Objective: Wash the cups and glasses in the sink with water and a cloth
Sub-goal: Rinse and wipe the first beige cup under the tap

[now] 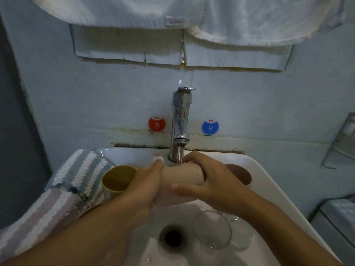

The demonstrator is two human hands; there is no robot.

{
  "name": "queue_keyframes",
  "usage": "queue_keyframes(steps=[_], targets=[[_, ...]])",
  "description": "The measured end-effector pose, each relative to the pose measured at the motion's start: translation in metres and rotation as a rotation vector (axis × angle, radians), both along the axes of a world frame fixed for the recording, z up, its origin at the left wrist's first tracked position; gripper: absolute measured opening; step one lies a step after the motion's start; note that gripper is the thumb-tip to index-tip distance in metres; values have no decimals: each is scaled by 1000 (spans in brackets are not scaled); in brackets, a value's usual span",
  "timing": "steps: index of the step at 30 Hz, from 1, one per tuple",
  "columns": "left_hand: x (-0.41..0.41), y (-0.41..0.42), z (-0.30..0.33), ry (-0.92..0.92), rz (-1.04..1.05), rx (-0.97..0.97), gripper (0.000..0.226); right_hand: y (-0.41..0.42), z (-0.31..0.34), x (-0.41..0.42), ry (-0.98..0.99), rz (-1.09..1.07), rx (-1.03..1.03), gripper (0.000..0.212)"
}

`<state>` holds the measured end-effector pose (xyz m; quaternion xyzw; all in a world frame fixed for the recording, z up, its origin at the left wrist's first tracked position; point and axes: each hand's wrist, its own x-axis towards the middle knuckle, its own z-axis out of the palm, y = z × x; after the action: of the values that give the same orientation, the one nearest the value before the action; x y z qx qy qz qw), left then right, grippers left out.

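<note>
While the water runs from the tap [179, 129] at twelve o'clock, the person holds a pinkish-beige cup [181, 180] on its side right under the stream, so that the flow strikes its wall and runs off into the sink [269, 179]. The left hand [143, 186] wraps one end of the cup, fingers curled round it; the right hand [208, 181] clasps the other end, thumb along the near side and fingers over the top. I judge that two hands are used so the cup can be turned under the water and rubbed at once. I cannot see any cloth between the palms and the cup.

At nine o'clock from the cup stands a yellow cup [118, 181], upright, mouth open, just beside the left wrist, likely parked within reach for its turn. The striped cloth [73, 181] is draped over the sink's left edge at about eight o'clock, close at hand but not in use. At three o'clock a brown cup [242, 174] sits partly hidden behind the right hand. Down in the basin at five o'clock lies a clear glass [212, 229], near the drain [172, 238] at six, where rinse water drains past it. White towels [172, 14] hang high on the wall at twelve, well away from any splashing.
</note>
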<state>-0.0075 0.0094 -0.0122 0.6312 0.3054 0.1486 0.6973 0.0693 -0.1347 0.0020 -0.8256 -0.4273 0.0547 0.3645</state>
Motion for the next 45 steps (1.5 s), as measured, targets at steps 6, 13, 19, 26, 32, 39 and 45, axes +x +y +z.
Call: queue_keyframes(steps=[6, 13, 19, 26, 32, 39, 45], targets=[[-3, -5, 4, -39, -136, 107, 33, -3, 2, 6, 119, -108, 2, 38], [-5, -13, 2, -57, -265, 33, 45, -4, 7, 5, 246, -292, 146, 39], [-5, -2, 5, -56, -65, -175, 47, 1, 5, 1, 359, -122, 221, 42], [-4, 0, 3, -67, -103, -287, 46, 2, 3, 2, 247, -137, 263, 39], [1, 0, 4, -40, -244, -307, 43, 2, 2, 2, 176, -315, 299, 42], [-1, -2, 1, -55, -251, -236, 48, 0, 2, 5, 286, -406, 155, 56], [-3, -6, -1, 21, -123, -252, 35, 5, 1, 0, 197, -264, 148, 23]])
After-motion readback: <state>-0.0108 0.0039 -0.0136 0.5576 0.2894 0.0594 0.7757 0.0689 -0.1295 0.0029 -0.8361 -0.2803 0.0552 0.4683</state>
